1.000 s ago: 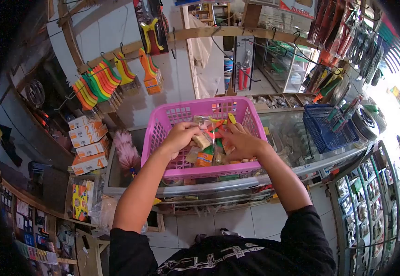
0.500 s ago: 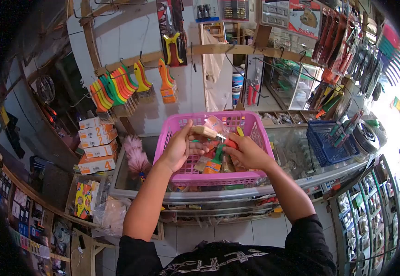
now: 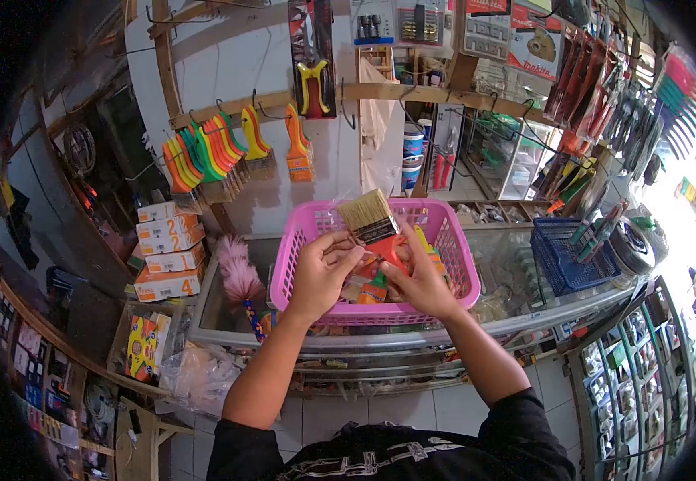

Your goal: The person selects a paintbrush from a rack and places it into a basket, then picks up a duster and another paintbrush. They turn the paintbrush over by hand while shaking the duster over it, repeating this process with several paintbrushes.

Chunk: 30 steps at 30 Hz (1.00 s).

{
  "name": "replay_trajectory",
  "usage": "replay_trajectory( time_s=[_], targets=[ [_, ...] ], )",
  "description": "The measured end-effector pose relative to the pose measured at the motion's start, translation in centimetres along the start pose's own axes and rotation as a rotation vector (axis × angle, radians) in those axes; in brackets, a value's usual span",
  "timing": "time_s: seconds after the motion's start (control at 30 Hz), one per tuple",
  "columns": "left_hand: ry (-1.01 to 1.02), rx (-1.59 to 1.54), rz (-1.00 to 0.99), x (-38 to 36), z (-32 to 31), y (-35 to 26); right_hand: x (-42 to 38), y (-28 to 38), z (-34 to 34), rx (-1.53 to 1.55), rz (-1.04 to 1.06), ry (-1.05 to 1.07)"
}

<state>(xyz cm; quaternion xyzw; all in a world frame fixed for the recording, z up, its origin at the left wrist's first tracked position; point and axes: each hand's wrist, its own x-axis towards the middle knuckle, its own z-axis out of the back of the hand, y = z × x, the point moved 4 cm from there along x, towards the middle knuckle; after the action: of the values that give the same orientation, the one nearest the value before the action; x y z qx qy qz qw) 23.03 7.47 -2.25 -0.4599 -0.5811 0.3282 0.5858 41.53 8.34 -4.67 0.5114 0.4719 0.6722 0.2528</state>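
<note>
A wide paintbrush with pale bristles, a dark metal band and a red-orange handle is held up above the pink basket, bristles pointing up and to the left. My right hand is closed around its handle. At the brush's left edge, my left hand has its thumb and fingers pinched together near the band. Clear plastic shows around the bristles. Below, several more brushes with green, orange and yellow handles lie in the basket, partly hidden by my hands.
The basket stands on a glass display counter. A pink feather duster and stacked boxes are on the left; a blue basket stands on the right. Brushes hang from hooks on the wall ahead.
The paintbrush has turned upright, its bristles now up and its label band facing me. My left hand has gone from loosely open fingers near the bristles to a pinch at the brush's edge.
</note>
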Motion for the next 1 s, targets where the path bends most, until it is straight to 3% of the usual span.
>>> replay_trajectory(
  time_s=[0.2,0.43,0.5,0.6,0.7,0.8,1.0],
  targets=[
    [-0.106,-0.018,0.045,-0.5,0.7,0.1,-0.6,-1.7,-0.2,-0.126,0.071,-0.065],
    [-0.017,-0.149,0.013,-1.7,-0.2,-1.5,-1.0,-2.7,-0.5,-0.327,0.047,-0.089],
    [0.019,-0.092,-0.018,-1.8,-0.1,-1.7,-0.9,-1.9,-1.2,-0.177,0.029,-0.074],
    [-0.164,0.306,-0.282,-1.6,1.3,-0.4,-1.1,0.0,-2.5,0.268,-0.129,-0.008],
    [-0.22,0.058,-0.167,-1.2,0.9,1.0,-1.6,0.5,-2.9,0.466,-0.221,0.113],
    [0.056,-0.225,-0.005,-0.7,-0.2,0.8,-1.6,-0.4,-3.0,0.433,-0.198,0.204],
    [0.029,-0.159,0.064,-1.1,0.6,0.8,-2.6,0.0,-3.5,0.113,-0.227,0.207]
  ],
)
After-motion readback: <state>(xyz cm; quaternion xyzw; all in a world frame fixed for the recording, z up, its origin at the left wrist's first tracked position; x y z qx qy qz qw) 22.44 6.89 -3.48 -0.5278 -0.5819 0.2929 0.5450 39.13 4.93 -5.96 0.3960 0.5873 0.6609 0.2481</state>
